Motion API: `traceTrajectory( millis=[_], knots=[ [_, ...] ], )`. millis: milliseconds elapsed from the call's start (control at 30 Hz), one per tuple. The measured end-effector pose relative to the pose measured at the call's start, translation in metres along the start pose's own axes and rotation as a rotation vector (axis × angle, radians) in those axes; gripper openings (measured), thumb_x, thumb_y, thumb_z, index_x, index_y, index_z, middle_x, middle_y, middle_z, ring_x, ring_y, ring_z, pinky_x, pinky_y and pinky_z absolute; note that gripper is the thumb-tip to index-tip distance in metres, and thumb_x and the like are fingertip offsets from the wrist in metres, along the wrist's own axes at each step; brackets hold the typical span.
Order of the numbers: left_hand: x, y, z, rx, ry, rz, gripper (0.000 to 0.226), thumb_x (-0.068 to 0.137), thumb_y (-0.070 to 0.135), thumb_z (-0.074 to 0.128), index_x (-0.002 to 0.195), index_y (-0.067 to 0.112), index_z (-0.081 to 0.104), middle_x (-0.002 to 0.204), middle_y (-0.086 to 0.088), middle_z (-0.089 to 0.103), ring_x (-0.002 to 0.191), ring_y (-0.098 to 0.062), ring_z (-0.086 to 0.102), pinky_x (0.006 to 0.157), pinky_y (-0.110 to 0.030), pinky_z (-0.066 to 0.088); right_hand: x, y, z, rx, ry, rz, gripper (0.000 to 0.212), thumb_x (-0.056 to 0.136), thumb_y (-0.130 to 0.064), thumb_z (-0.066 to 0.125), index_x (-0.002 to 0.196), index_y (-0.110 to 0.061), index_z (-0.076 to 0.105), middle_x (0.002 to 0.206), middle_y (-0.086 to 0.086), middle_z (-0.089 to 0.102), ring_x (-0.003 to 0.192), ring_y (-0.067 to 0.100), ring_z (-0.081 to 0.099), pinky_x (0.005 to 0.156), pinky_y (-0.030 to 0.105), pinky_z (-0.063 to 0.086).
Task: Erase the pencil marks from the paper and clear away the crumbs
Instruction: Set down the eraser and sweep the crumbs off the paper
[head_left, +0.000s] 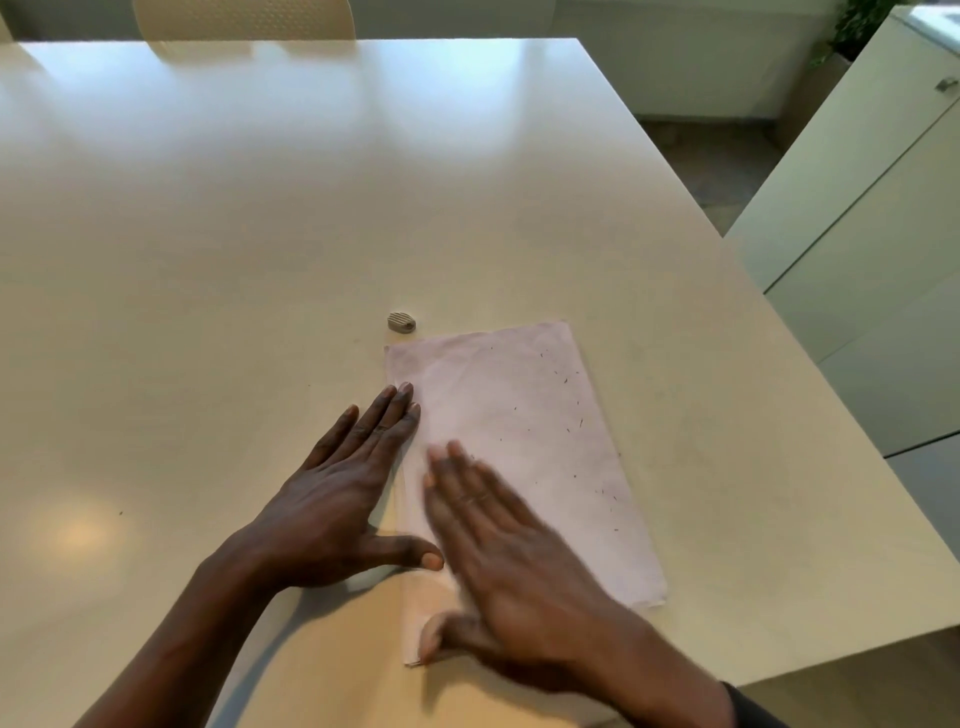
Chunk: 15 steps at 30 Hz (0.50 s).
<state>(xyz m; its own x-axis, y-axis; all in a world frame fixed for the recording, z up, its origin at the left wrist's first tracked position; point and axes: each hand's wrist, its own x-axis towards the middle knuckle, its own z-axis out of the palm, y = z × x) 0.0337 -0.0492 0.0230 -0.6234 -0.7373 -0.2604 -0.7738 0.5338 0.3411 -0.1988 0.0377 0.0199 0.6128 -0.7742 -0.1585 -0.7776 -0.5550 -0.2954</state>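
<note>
A pale pinkish sheet of paper (524, 415) lies on the white table (260, 234), near its right edge. Small dark crumbs (571, 410) are scattered over the sheet's right half. My left hand (337, 499) lies flat with straight fingers, its fingertips and thumb on the paper's left edge. Flat on the sheet's lower left part rests my right hand (509, 561), fingers straight and blurred by motion. A small grey oval eraser (401, 322) sits on the table just beyond the paper's top left corner.
The table's right edge (810, 395) runs close beside the paper, with white cabinets (883, 260) past it. A chair back (244, 23) stands at the far side. The front edge of the table drops off at the lower right.
</note>
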Motion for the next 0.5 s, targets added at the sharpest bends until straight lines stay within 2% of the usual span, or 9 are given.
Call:
traceTrajectory(
  millis=[100,233,367,433,500],
  knots=[
    [0.001,-0.001,0.0,0.025,-0.015,-0.003,0.139,0.065,0.111,0.021,0.161,0.028,-0.037,0.161,0.02,-0.054,0.153,0.0,-0.044,0.127,-0.024,-0.026,0.006,-0.008,0.008,-0.02,-0.032,-0.043,0.109,0.097,-0.086,0.015,0.166,-0.008,-0.017,0.172,0.009,-0.032,0.158,0.018,-0.034,0.133,0.047,-0.008],
    [0.001,0.001,0.0,-0.032,-0.005,-0.011,0.145,0.064,0.113,0.034,0.163,0.03,-0.032,0.165,0.019,-0.049,0.155,0.0,-0.041,0.129,-0.027,-0.022,-0.006,0.02,0.001,-0.104,0.023,0.197,0.106,0.096,-0.087,0.004,0.165,-0.01,-0.021,0.17,0.009,-0.038,0.158,0.022,-0.035,0.134,0.047,-0.006],
    [0.001,0.002,-0.001,-0.015,-0.003,-0.017,0.145,0.064,0.112,0.035,0.163,0.03,-0.034,0.164,0.021,-0.051,0.154,0.001,-0.042,0.129,-0.027,-0.023,-0.014,0.043,-0.012,-0.097,0.032,0.388,0.112,0.089,-0.09,-0.011,0.16,-0.006,-0.03,0.167,0.012,-0.043,0.157,0.023,-0.038,0.134,0.047,-0.001],
    [0.0,0.001,-0.001,-0.012,-0.008,-0.015,0.145,0.064,0.112,0.034,0.163,0.03,-0.034,0.163,0.022,-0.051,0.154,0.001,-0.041,0.129,-0.028,-0.022,-0.01,0.033,-0.012,-0.056,0.062,0.343,0.114,0.09,-0.09,-0.006,0.162,-0.005,-0.026,0.169,0.014,-0.039,0.158,0.025,-0.035,0.134,0.049,0.001],
    [0.0,0.001,-0.001,-0.016,-0.006,-0.011,0.145,0.063,0.113,0.033,0.163,0.031,-0.033,0.163,0.022,-0.051,0.155,0.0,-0.041,0.13,-0.028,-0.022,-0.003,0.013,-0.003,-0.033,0.091,0.19,0.111,0.096,-0.088,0.007,0.166,-0.005,-0.016,0.173,0.014,-0.029,0.161,0.026,-0.028,0.132,0.053,0.002]
  ],
)
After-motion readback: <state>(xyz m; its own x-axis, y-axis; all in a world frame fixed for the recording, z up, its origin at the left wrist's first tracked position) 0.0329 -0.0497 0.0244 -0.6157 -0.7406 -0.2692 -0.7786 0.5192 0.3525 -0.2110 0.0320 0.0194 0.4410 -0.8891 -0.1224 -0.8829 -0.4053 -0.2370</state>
